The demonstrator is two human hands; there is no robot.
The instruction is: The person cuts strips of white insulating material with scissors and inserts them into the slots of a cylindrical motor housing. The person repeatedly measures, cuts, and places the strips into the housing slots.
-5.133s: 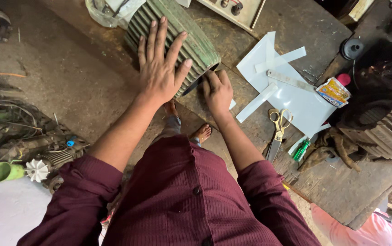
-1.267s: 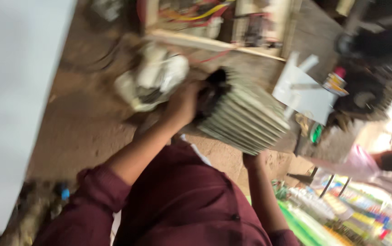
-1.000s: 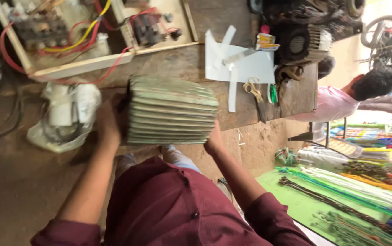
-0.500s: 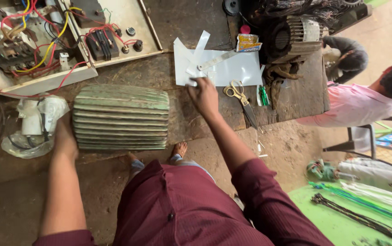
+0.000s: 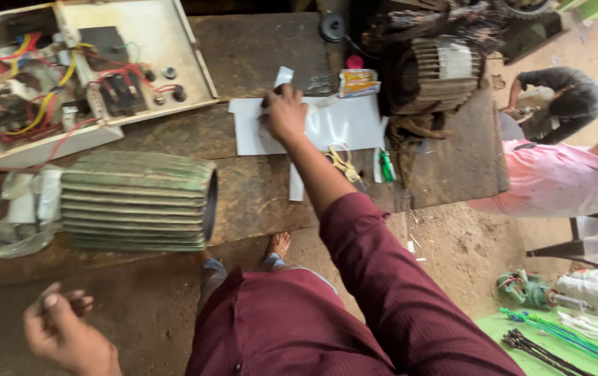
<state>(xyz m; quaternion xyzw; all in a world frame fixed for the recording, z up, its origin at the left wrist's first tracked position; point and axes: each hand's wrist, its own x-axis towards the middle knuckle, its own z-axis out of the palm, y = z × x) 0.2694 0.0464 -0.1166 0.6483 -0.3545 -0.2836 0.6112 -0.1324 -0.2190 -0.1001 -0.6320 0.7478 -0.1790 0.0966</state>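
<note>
The left hand is off the green ribbed motor housing and hangs low, loosely curled. The right hand reaches farther onto the white sheet, fingers on a small dark piece.

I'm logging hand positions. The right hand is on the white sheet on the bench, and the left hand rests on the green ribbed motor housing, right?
Not quite. In the head view the left hand hangs free, off the green ribbed motor housing. The right hand is on the white sheet, as you said.

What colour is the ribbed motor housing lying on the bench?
Faded green motor housing, clearest in the head view.
</note>
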